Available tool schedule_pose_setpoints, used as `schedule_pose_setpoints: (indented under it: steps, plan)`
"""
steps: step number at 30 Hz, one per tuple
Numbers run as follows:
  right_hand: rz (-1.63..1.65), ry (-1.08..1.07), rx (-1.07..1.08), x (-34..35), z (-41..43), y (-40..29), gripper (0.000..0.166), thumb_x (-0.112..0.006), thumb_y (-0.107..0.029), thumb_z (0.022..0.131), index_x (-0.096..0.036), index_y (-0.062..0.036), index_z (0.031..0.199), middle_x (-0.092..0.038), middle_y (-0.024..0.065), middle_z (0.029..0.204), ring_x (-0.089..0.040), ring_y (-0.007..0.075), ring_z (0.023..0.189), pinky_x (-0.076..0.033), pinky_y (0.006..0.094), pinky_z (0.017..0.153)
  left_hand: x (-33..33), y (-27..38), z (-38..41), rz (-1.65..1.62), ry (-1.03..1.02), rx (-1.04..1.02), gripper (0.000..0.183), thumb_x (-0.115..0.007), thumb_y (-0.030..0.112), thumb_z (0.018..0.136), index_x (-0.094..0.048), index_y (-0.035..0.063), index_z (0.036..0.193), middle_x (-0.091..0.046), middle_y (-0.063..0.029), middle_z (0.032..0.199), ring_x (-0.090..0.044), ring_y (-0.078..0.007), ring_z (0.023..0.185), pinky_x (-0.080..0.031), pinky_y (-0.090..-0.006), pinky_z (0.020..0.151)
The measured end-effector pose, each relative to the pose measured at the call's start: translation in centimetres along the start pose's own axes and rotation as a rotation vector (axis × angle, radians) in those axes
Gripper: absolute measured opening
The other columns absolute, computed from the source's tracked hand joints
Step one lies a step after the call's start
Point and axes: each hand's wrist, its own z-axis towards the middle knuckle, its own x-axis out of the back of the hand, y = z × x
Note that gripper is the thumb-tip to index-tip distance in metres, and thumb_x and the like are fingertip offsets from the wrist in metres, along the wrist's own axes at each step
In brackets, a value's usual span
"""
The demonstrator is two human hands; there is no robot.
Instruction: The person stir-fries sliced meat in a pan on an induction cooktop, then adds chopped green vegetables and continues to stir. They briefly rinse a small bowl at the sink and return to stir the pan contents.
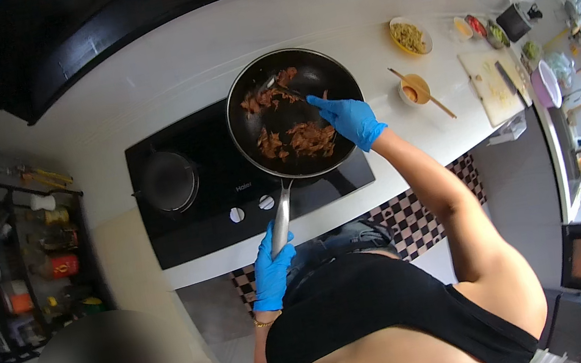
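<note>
A dark frying pan point(326, 68) stands over the right burner of the black glass hob point(191, 140). In it lie browned meat pieces point(312, 138), in two loose groups. My left hand point(273, 269), in a blue glove, grips the pan's metal handle point(281, 220) from below. My right hand point(350, 118), also gloved in blue, is over the pan's right side, closed on a slim dark utensil point(290, 91); its tip rests among the upper meat pieces. The utensil's exact kind cannot be told, as my hand hides its other end.
Right of the pan are a bowl with chopsticks point(420, 87), a bowl of shredded food point(409, 37), small bowls of cut vegetables point(496, 34), and a cutting board point(487, 96) with a knife point(510, 81). A bottle rack point(20, 255) stands left; the range hood point(169, 5) overhangs behind.
</note>
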Motion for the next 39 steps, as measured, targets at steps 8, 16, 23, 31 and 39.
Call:
schedule_pose_setpoints:
  steps: [8,16,23,31,39]
  plan:
    - [-0.149,-0.243,0.064,14.4,-9.8,1.2,0.037,-0.061,-0.023,0.096,-0.067,-0.0309,0.132,-0.070,0.0163,0.079,-0.067,0.0341,0.066,-0.055,0.0409,0.062,-0.7,0.6,-0.5,-0.004,0.063,0.074,0.064,-0.064,0.006,0.093,-0.042,0.0100,0.153,-0.064,-0.0079,0.126,-0.060,-0.0113,0.097,-0.051,-0.0231,0.081]
    - [-0.143,-0.128,-0.017,7.0,-9.7,1.4,0.036,-0.060,-0.024,0.097,-0.066,-0.0272,0.133,-0.069,0.0172,0.079,-0.067,0.0353,0.067,-0.054,0.0440,0.063,-0.2,0.9,-0.2,0.061,0.003,0.059,0.063,-0.067,0.018,0.095,-0.043,0.0088,0.152,-0.063,-0.0098,0.128,-0.060,-0.0140,0.097,-0.050,-0.0278,0.082]
    - [0.043,-0.308,0.034,7.5,-11.4,-1.3,0.040,-0.061,-0.028,0.095,-0.064,-0.0269,0.135,-0.071,0.0172,0.087,-0.070,0.0360,0.073,-0.056,0.0449,0.065,-1.0,1.0,-0.7,-0.015,0.070,0.060,0.066,-0.066,0.008,0.091,-0.042,0.0107,0.153,-0.065,-0.0068,0.122,-0.059,-0.0101,0.086,-0.049,-0.0228,0.075]
    - [-0.252,0.114,0.147,1.3,-4.1,-1.5,0.048,-0.058,-0.017,0.092,-0.059,-0.0245,0.139,-0.071,0.0115,0.089,-0.071,0.0315,0.070,-0.056,0.0445,0.059,-1.0,1.6,-0.8,0.023,0.051,0.092,0.065,-0.066,0.013,0.093,-0.041,0.0095,0.154,-0.063,-0.0103,0.129,-0.059,-0.0115,0.094,-0.050,-0.0281,0.081]
    - [-0.321,-0.111,0.023,8.6,-7.2,5.1,0.037,-0.058,-0.023,0.097,-0.067,-0.0318,0.131,-0.069,0.0156,0.078,-0.067,0.0322,0.061,-0.052,0.0426,0.057,-1.1,0.7,-0.6,0.029,0.098,0.040,0.062,-0.066,0.012,0.092,-0.046,0.0100,0.151,-0.065,-0.0077,0.125,-0.062,-0.0095,0.086,-0.049,-0.0214,0.069]
